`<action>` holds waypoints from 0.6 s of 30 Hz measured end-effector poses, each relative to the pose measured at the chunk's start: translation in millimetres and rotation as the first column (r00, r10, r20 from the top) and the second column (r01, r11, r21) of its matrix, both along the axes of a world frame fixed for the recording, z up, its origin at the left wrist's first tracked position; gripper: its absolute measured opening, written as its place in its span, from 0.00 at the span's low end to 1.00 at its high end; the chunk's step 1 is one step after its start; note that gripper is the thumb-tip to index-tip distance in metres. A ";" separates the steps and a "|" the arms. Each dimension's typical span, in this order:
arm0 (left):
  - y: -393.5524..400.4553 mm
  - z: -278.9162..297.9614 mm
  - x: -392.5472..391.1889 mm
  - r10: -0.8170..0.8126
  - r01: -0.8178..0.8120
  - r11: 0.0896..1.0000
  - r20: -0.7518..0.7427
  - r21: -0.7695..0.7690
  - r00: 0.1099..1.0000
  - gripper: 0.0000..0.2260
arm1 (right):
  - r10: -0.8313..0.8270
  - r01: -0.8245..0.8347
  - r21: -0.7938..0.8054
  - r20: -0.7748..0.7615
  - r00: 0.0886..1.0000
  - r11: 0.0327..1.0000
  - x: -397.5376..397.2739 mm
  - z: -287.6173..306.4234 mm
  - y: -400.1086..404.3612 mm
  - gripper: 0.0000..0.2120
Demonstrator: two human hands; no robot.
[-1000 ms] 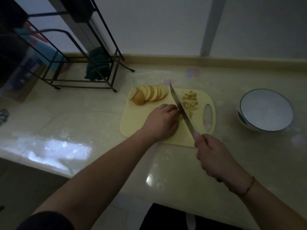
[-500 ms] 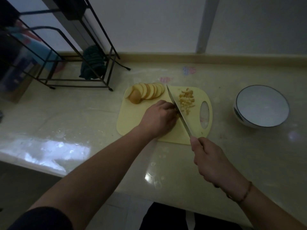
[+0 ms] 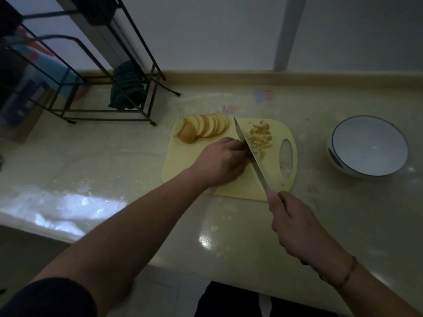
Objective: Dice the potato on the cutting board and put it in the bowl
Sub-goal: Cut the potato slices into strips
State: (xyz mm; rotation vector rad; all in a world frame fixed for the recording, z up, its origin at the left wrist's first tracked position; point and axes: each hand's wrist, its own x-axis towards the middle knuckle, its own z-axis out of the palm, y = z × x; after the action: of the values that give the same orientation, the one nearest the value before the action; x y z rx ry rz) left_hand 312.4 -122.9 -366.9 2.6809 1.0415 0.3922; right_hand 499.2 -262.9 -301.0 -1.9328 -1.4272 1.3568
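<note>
Both forearms were bare; a dark short sleeve [image 3: 45, 298] covered the left upper arm, and a thin beaded bracelet [image 3: 349, 274] circled the right wrist.

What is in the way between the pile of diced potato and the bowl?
Nothing visible. The diced potato lies on the cutting board, right of the knife. Between it and the bowl are only the board's handle hole and bare counter. Both hands stay on the near side, away from that path.

Potato slices [image 3: 207, 128] lie on the cutting board [image 3: 183, 165] left of the dice [image 3: 259, 139]; bowl [image 3: 368, 146] right.
</note>
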 end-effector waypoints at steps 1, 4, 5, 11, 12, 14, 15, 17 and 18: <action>0.1 -1.3 0.0 -0.002 0.002 1.000 0.007 -0.001 1.000 0.13 | 0.001 -0.001 0.001 0.002 1.000 1.000 -0.2 0.1 -0.3 0.24; 0.0 -5.4 -0.6 -0.004 0.004 1.000 0.040 0.008 0.999 0.10 | 0.011 -0.011 0.001 0.019 1.000 1.000 -0.6 1.4 -2.4 0.24; 0.6 -6.2 -0.7 -0.002 0.002 1.000 0.051 0.011 0.999 0.08 | 0.013 -0.013 0.003 0.018 1.000 1.000 -0.8 0.9 -3.1 0.24; 5.2 -5.2 -2.6 -0.034 0.033 0.999 0.065 0.009 0.997 0.10 | 0.044 -0.044 -0.029 -0.005 0.999 0.999 -0.6 -0.8 -1.0 0.23; 5.9 -5.0 -3.0 -0.037 0.036 0.999 0.068 0.012 0.997 0.11 | 0.047 -0.047 -0.026 -0.004 0.999 0.999 -0.6 -1.5 0.6 0.23; 6.7 -6.0 -3.3 -0.050 0.049 0.998 0.072 0.025 0.996 0.10 | 0.047 -0.047 -0.025 0.001 0.999 0.999 -0.6 -3.0 5.2 0.23; 6.9 -7.0 -3.5 -0.056 0.053 0.998 0.076 0.031 0.996 0.09 | 0.049 -0.049 -0.025 0.004 0.999 0.999 -0.9 -3.4 7.6 0.23; 7.5 -9.2 -4.0 -0.061 0.057 0.997 0.088 0.042 0.994 0.08 | 0.060 -0.060 -0.009 0.014 0.998 0.998 -0.8 -4.2 10.4 0.22; 7.7 -10.3 -4.3 -0.063 0.059 0.997 0.092 0.053 0.994 0.08 | 0.067 -0.067 0.002 0.018 0.998 0.998 -0.7 -4.1 10.6 0.22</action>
State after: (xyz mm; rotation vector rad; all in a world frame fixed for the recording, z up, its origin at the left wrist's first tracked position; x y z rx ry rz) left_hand 308.1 -115.3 -377.3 2.7016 0.9325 0.5334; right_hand 498.5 -252.3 -305.2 -1.9155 -1.5143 1.3698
